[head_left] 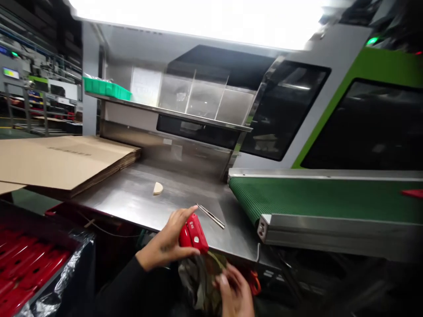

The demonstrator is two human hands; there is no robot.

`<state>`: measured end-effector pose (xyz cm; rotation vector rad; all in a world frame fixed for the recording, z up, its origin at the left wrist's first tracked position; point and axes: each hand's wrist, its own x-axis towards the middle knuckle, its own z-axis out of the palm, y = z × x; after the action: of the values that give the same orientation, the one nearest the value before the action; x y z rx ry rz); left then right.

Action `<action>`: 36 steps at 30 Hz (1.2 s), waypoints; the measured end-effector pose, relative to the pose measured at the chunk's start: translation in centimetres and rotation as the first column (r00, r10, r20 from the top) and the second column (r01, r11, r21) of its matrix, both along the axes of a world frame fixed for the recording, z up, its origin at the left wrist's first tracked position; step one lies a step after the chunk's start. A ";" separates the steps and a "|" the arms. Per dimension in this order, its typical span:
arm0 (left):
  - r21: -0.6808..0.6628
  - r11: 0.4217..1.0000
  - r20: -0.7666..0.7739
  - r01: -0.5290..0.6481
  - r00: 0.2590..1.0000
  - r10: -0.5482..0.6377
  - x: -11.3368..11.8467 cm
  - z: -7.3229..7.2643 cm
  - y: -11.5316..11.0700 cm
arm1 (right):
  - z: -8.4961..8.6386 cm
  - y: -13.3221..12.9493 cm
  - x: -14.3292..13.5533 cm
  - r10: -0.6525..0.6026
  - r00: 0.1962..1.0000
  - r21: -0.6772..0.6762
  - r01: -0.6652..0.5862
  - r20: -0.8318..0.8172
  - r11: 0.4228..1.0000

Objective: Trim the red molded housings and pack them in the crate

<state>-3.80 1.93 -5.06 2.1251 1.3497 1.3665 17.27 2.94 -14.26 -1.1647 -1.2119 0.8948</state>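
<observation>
My left hand point(167, 241) is closed around a glossy red plastic part point(195, 235), gripping it between thumb and fingers over the front edge of the steel table point(132, 198). Lower and to the right, my right hand point(235, 288) has its fingers curled together. A thin yellowish-green strand point(216, 260) runs from the lower end of the red part toward these fingers; blur hides what they pinch. Just beyond the red part lies a pair of metal tweezers point(211, 216). Farther back on the steel rests a cream half-round piece point(157, 188).
A green conveyor belt point(313, 198) with metal rails stands at the right. Stacked cardboard sheets point(69, 158) cover the table's left end. At lower left, a bin holds several red parts point(29, 259). A green tray point(105, 88) sits on the shelf above.
</observation>
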 end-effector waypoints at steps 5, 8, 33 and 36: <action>0.065 0.991 0.276 0.116 0.952 -0.130 1.2 -0.7 -6.1 | 10.2 -2.4 -3.3 0.676 0.735 -0.025 -0.676 0.051 0.736; 0.072 0.994 0.846 0.087 0.522 -0.107 1.7 -1.9 -7.4 | 9.9 -3.0 -4.8 0.707 0.692 0.005 -0.714 -0.148 0.700; -0.022 0.928 0.943 0.373 -0.301 0.143 0.0 0.6 -12.6 | 9.5 12.1 -7.4 0.250 0.596 -0.025 -0.360 0.763 0.933; -0.049 0.949 0.941 0.313 -0.304 0.149 -0.4 0.4 -13.0 | 9.1 5.0 -6.7 0.426 0.648 -0.059 -0.508 0.631 0.859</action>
<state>-4.23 -11.08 -4.64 0.1250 0.3981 1.8232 10.53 7.94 -5.16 -1.0917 -2.1750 0.8008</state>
